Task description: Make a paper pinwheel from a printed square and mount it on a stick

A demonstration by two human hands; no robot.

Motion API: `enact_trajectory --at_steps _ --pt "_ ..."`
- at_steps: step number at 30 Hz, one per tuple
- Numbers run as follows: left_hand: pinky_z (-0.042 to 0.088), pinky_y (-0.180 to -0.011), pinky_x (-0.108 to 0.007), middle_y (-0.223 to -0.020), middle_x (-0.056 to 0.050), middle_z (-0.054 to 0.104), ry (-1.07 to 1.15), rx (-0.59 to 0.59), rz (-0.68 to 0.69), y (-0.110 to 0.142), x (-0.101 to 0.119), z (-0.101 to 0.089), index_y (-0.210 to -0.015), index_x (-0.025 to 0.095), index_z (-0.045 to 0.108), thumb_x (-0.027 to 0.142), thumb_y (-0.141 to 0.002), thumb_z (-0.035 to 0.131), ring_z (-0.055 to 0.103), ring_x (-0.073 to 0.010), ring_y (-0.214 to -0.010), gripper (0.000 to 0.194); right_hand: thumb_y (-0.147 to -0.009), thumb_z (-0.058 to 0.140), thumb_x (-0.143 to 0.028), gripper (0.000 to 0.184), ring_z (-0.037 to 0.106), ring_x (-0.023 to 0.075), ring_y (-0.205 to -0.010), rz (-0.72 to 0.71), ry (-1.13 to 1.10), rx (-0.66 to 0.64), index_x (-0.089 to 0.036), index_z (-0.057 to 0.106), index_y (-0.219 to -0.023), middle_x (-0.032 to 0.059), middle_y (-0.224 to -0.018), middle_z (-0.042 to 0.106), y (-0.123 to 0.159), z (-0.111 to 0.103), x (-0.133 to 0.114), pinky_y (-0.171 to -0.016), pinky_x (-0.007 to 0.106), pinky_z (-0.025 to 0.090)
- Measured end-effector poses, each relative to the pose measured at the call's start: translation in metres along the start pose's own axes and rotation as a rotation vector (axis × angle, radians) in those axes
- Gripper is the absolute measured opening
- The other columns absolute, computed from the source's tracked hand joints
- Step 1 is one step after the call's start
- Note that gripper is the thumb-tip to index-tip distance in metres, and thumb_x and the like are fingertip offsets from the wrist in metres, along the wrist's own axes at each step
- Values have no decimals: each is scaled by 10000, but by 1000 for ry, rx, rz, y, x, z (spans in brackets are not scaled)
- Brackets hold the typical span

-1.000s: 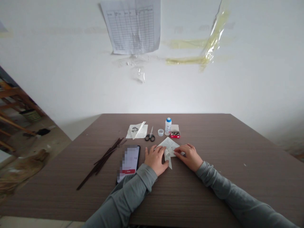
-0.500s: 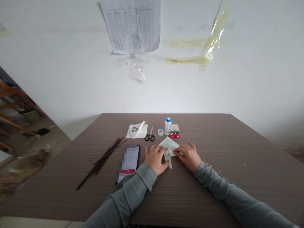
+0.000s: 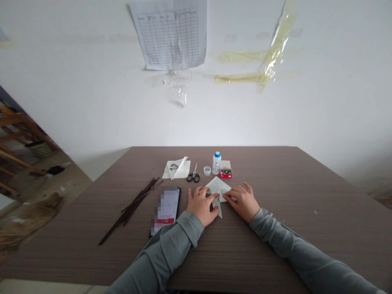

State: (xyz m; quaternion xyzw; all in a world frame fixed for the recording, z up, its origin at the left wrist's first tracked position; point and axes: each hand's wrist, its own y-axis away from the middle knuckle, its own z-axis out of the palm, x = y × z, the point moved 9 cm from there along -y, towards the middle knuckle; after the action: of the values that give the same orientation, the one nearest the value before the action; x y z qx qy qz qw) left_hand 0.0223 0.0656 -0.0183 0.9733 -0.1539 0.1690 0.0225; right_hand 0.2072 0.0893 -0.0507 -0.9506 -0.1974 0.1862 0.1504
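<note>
A piece of folded printed paper (image 3: pixel 218 186) lies on the table, its narrow flap (image 3: pixel 218 209) pointing towards me. My left hand (image 3: pixel 202 205) holds the paper at its left side, index finger on the fold and thumb by the flap; the other fingers are spread. At the right edge, my right hand (image 3: pixel 244 201) pinches the paper between thumb and index finger, with its outer fingers raised. The left fingers hide part of the paper.
Behind the paper stand a white bottle (image 3: pixel 217 164) with a blue cap, a small clear cup (image 3: pixel 207 170) and a red box (image 3: pixel 226 173) of small metal pieces. Scissors (image 3: pixel 193 177), more paper (image 3: pixel 167 173), a phone (image 3: pixel 174 204) and dark thin sticks (image 3: pixel 137 201) lie leftward.
My left index finger has shifted slightly on the fold, and a little more of the printed face shows. The right hand stays almost still.
</note>
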Motion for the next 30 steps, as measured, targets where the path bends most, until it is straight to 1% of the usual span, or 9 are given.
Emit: enact_trajectory --at_steps 2,5,8,14,19,23,26,30 --pt "337 -1559 -959 -1810 -130 787 -3 4 0 0 1 0 -1640 412 945 282 -1078 940 611 -526 -1787 577 -1231 697 -344 340 933 405 -1183 4 1 -7 -436 1003 -1115 92 -1119 972 0 0 0 -1441 815 536" --pt "327 -1560 -964 -1817 -134 784 -12 0 -1 0 2 0 -1646 410 944 270 -1083 929 604 -527 -1798 580 -1223 695 -330 340 932 414 -1201 14 -7 -17 -431 1008 -1136 86 -1123 974 0 1 0 -1463 851 499" --pt "315 -1566 -958 -1823 -133 780 -17 1 -2 0 2 1 -1657 411 938 274 -1090 916 596 -521 -1804 584 -1215 709 -328 329 933 414 -1192 -2 -5 -6 -432 1013 -1146 80 -1123 973 0 1 0 -1454 858 510" --pt "333 -1558 -964 -1809 -130 790 -13 14 -6 0 2 -1 -1633 417 952 258 -1066 933 616 -524 -1786 589 -1201 768 -356 287 922 378 -1116 -47 -2 64 -465 1032 -1175 67 -1060 954 1 2 -1 -1431 793 553" --pt "326 -1560 -965 -1839 -125 782 -21 -1 -7 1 3 -2 -1658 418 936 255 -1073 926 609 -520 -1801 607 -1178 778 -357 287 900 344 -1085 -61 1 66 -469 1041 -1186 42 -1042 940 1 4 -2 -1422 765 554" --pt "323 -1555 -978 -1852 -137 775 -17 -11 -7 1 4 -3 -1672 408 931 261 -1082 924 606 -534 -1806 608 -1191 741 -345 323 903 358 -1108 -59 19 39 -451 1046 -1197 63 -1064 947 1 1 -5 -1417 772 568" --pt "325 -1551 -984 -1844 -142 777 -12 -12 -10 1 4 -4 -1667 407 937 273 -1087 926 606 -547 -1805 595 -1201 721 -363 337 908 371 -1095 -69 29 36 -443 1048 -1192 81 -1052 947 1 -4 -9 -1391 769 611" --pt "342 -1543 -987 -1865 -132 757 -15 -1 -13 0 3 -6 -1634 423 952 276 -1068 946 589 -556 -1822 585 -1196 728 -380 323 902 367 -1076 -73 43 42 -441 1045 -1183 81 -1031 938 0 -7 -12 -1362 735 647"
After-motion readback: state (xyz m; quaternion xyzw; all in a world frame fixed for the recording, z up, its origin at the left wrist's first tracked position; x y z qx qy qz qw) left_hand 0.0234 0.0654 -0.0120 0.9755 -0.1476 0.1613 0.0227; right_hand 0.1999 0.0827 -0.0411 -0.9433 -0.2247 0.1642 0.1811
